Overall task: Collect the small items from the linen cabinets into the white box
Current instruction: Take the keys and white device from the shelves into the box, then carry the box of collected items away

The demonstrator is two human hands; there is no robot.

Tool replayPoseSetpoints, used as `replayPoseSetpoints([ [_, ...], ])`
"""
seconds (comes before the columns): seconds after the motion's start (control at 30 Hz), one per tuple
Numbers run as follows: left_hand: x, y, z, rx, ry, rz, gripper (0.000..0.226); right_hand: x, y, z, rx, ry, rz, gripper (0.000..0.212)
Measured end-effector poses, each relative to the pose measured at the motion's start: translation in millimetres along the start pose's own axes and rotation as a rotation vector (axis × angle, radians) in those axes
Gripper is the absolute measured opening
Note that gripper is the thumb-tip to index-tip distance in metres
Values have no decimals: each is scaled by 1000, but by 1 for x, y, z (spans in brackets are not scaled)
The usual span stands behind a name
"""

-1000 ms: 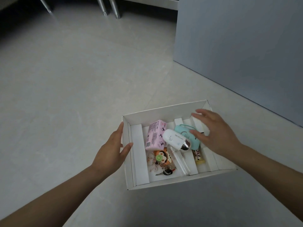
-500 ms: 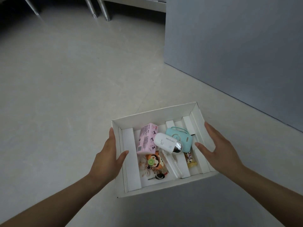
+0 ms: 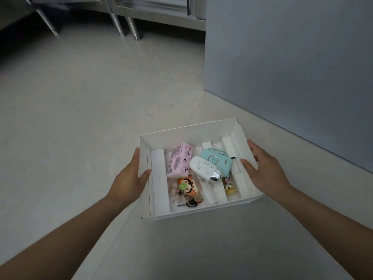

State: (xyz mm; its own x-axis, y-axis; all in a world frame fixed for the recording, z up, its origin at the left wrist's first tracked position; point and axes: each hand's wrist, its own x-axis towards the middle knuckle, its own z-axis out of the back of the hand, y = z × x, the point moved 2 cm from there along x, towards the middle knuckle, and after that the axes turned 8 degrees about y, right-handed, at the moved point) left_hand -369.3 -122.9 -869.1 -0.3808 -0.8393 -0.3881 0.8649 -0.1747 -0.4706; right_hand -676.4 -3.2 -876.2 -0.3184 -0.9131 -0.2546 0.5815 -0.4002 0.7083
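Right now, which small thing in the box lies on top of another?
The white capsule-shaped gadget with the silver tip: it rests across the teal case, whereas the pink packet lies apart beside them.

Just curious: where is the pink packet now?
Head view: the pink packet lies in the left half of the white box, beside the white device, beyond the orange keychain.

Pale grey floor [image 3: 84, 110] in dim light; a blue-grey cabinet panel [image 3: 292, 73] at right; steel furniture legs [image 3: 133, 29] behind.

White device [image 3: 202, 168]: upside-down lettering (seemingly "LAO LI SHI"); pink pack [image 3: 180, 160] print unreadable.
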Motion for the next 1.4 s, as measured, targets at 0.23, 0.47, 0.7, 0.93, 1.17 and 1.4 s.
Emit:
replayPoseSetpoints([
  [0.23, -51, 7, -24, -238, 13, 62, 71, -48, -14, 7, 114, 26, -64, 52],
  [0.47, -54, 2, -33, -339, 20, 98, 71, -45, -19, -3, 324, -4, -137, 53],
  [0.7, -54, -1, -34, -509, 40, 99, 68, -43, -19, -9, 358, -6, -150, 54],
  [0.93, -51, 8, -36, -600, 38, 123, 72, -39, -17, -6, 376, -11, -143, 57],
  [1.17, -88, -13, 30, -679, 62, 184, 66, -65, 43, 26, 442, 44, -237, 60],
  [1.4, -216, -108, 209, -708, 42, 286, 64, -147, 203, 156, 482, 117, -305, 57],
])
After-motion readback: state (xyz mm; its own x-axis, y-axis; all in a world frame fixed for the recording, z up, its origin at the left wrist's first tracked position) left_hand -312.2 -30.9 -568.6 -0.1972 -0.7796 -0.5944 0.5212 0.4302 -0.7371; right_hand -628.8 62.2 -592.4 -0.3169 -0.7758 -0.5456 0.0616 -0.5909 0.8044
